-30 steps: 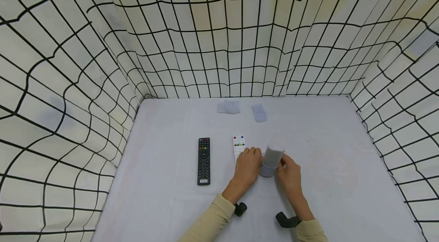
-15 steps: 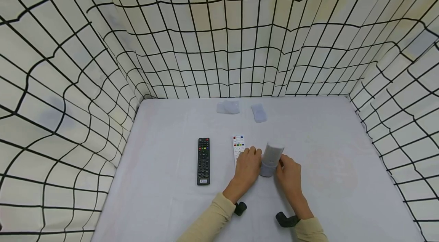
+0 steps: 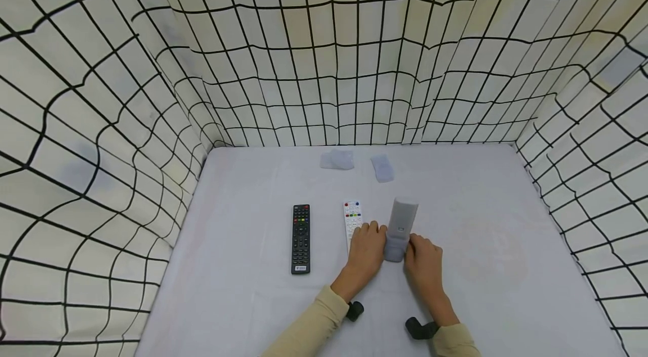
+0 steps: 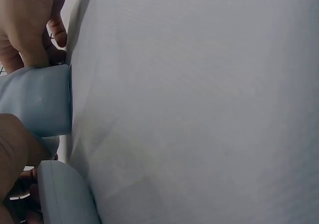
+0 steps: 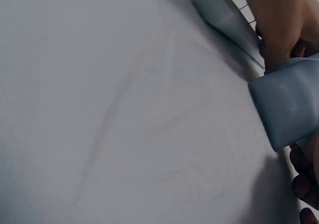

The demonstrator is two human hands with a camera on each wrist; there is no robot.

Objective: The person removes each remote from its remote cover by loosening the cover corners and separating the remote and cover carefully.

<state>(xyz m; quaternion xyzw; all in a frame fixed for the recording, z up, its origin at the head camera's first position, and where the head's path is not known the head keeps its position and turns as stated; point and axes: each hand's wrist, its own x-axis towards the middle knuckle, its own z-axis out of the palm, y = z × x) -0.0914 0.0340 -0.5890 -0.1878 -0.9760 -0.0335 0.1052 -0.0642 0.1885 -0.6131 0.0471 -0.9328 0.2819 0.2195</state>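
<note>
A light grey remote control [image 3: 403,215] stands tilted up between the hands, its plain back showing. A greyer, cover-like layer wraps its lower end [image 3: 395,250], close over the table; in the wrist views this end [image 4: 42,99] looks smooth and rounded. My left hand [image 3: 366,247] grips the left side with curled fingers. On the right side my right hand [image 3: 425,267] pinches the same end, its fingertips [image 5: 300,184] partly hidden behind it. A white remote control [image 3: 352,213] with coloured buttons lies beside the left hand, which hides its lower part.
A black remote control [image 3: 301,239] lies on the white-covered table [image 3: 243,222] to the left. Folded clear plastic pieces [image 3: 337,159] [image 3: 382,168] lie at the back. Netting over white cloth [image 3: 314,64] encloses the table on the back and sides.
The grey remote's upper part now stands longer and higher, its back more fully shown. The right hand has slid slightly down along its side; the left hand stays nearly in place.
</note>
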